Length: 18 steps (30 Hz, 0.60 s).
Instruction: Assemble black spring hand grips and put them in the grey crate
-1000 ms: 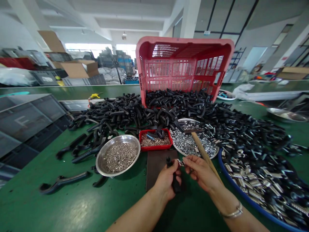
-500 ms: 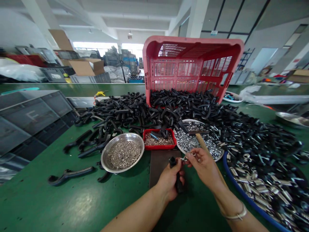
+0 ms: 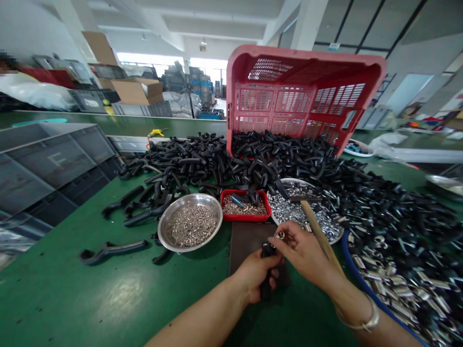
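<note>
My left hand is wrapped round a black plastic handle, holding it upright over a dark flat board. My right hand pinches a small shiny metal ring-shaped piece at the handle's top end; whether the piece is seated in the handle is hidden by the fingers. Just beyond, a hammer with a wooden shaft lies across a white dish of small metal parts. A red tray of pins, with a blue-handled tool on it, stands behind the board.
A steel bowl of small pins sits left, near a loose black handle. Heaped black handles spill from a tipped red basket. At right, a blue-rimmed tray holds springs and black parts. Grey crates stand left.
My right hand has brought the metal piece in against the top of the black handle. The view has shifted slightly, so the surroundings sit further right.
</note>
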Each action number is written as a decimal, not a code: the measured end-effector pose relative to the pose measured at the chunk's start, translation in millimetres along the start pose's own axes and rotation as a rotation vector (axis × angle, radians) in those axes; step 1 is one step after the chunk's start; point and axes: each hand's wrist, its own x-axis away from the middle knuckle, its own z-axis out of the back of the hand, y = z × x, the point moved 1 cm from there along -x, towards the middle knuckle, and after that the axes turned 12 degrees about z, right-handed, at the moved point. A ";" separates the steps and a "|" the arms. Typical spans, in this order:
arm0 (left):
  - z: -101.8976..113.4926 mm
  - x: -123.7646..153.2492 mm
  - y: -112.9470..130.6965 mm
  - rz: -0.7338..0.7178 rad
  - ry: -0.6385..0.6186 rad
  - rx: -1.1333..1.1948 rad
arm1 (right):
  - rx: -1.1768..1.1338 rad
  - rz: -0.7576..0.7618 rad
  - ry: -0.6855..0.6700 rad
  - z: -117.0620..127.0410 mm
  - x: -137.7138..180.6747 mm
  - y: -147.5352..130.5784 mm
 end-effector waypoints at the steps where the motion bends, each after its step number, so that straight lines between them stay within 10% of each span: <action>1: 0.7 0.5 0.0 -0.020 0.009 -0.032 | 0.052 0.018 -0.016 1.6 -1.7 -1.3; 10: 10.9 11.3 5.3 0.074 -0.273 -0.228 | -0.239 -0.280 -0.220 2.7 -11.1 27.1; 18: 27.5 -0.1 30.8 0.086 -0.474 0.487 | 0.630 -0.052 -0.094 24.2 -57.4 94.0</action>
